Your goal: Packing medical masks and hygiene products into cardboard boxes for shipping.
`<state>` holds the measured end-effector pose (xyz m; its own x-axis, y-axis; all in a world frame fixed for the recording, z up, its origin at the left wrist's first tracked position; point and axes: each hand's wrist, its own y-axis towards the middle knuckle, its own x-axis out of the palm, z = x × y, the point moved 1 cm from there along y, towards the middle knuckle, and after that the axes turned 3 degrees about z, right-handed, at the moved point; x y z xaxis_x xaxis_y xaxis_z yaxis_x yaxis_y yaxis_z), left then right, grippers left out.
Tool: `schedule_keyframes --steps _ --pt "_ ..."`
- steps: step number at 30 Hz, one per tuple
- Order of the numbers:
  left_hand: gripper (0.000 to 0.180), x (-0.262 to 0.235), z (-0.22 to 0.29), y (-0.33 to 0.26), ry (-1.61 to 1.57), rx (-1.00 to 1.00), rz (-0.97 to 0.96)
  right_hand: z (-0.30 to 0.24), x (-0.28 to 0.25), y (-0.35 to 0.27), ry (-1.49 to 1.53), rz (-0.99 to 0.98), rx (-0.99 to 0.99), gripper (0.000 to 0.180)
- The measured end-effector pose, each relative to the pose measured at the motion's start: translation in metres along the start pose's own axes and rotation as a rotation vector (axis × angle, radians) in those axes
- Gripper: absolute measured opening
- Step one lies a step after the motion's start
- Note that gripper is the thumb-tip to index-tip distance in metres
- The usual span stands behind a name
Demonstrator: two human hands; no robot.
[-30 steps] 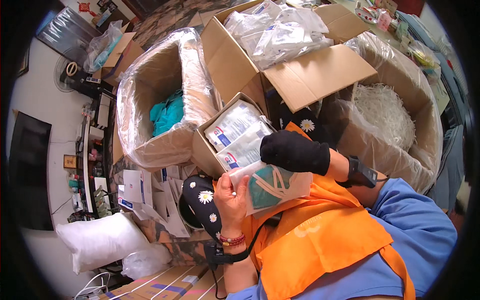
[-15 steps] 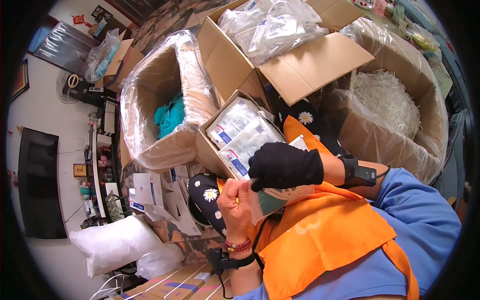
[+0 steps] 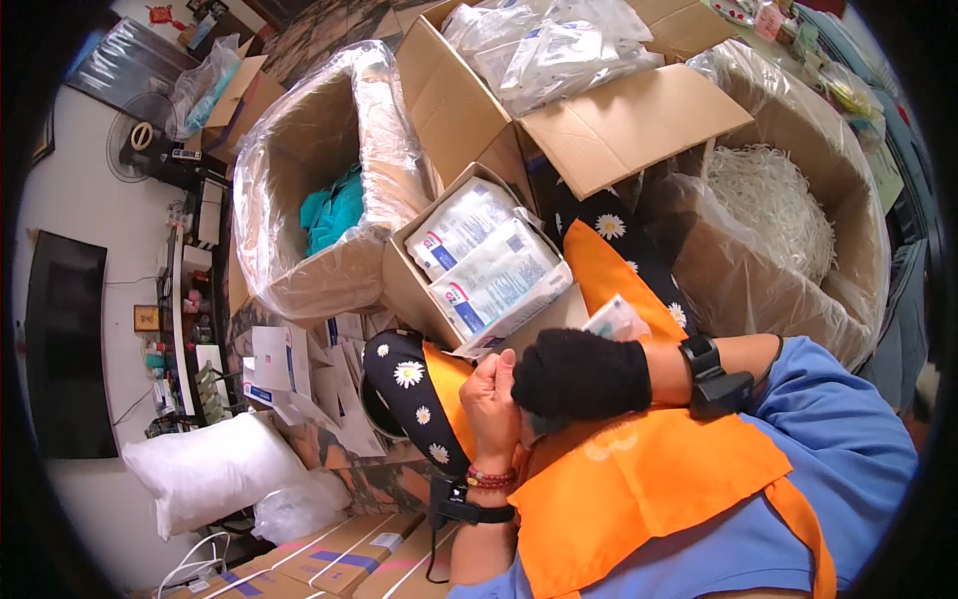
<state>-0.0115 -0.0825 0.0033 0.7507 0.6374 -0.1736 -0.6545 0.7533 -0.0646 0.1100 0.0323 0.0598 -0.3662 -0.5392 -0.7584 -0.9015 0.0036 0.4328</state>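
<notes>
My bare left hand (image 3: 491,407) and my black-gloved right hand (image 3: 582,375) meet in front of the orange apron, both closed. Between them is a clear plastic pouch (image 3: 535,427), nearly all covered by my fingers. Above the glove a whitish printed piece of packaging (image 3: 617,317) sticks out; whether it belongs to the same pouch I cannot tell. Just beyond my hands stands a small open carton (image 3: 417,292) with white-and-blue printed packets (image 3: 496,282) stacked in it.
A plastic-lined box (image 3: 261,215) with teal items (image 3: 334,212) stands left. Ahead, an open carton (image 3: 634,125) holds clear-bagged packets (image 3: 559,50). On the right, a lined box (image 3: 858,250) contains whitish strands (image 3: 768,205). Flattened white cartons (image 3: 354,399) and a white sack (image 3: 215,469) lie left.
My hands have come closer together, and the glove has rolled down over the pouch. The pouch, with its teal content, showed widely below the glove before and is mostly covered now.
</notes>
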Motion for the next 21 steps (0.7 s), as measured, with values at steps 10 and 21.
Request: schedule_keyframes --steps 10,21 --pt "0.030 -0.021 -0.036 0.014 1.034 0.096 0.105 -0.062 0.023 -0.034 -0.521 0.331 -0.387 0.015" --pt "0.034 -0.026 0.013 0.008 -0.066 0.129 -0.253 0.027 -0.001 0.004 -0.073 0.128 0.180 0.011"
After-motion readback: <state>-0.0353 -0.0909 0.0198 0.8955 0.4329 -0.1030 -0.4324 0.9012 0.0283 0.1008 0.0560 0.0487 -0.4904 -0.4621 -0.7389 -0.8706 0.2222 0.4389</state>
